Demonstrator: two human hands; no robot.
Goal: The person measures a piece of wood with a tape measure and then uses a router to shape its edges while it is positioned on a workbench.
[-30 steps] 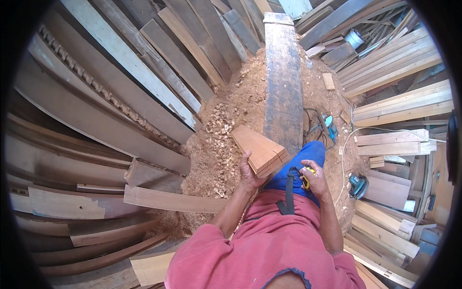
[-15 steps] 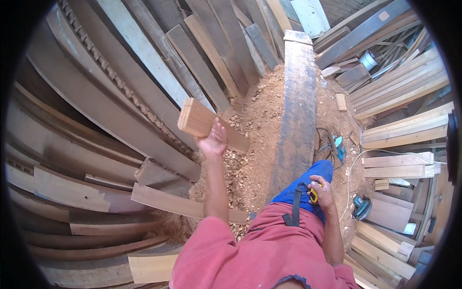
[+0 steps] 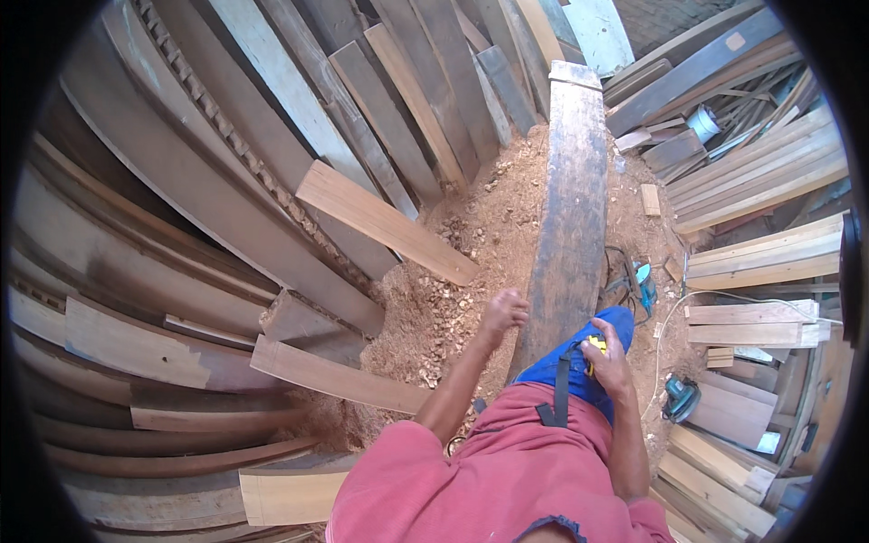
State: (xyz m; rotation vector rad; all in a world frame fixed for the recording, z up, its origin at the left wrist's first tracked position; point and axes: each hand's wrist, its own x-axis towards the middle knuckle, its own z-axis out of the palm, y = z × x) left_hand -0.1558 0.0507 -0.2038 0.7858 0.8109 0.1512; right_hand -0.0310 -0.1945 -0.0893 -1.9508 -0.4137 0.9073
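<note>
One left hand (image 3: 503, 310) loosely curled, empty, right hand (image 3: 608, 358) gripping half-hidden yellow tool (image 3: 595, 345)

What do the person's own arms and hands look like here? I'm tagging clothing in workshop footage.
Both forearms are bare, with no gloves, watch or bands that I can make out. The left hand and right hand are uncovered. Short sleeves of a faded red shirt end above the elbows. Blue trousers show below, and a dark strap hangs at the waist.
</note>
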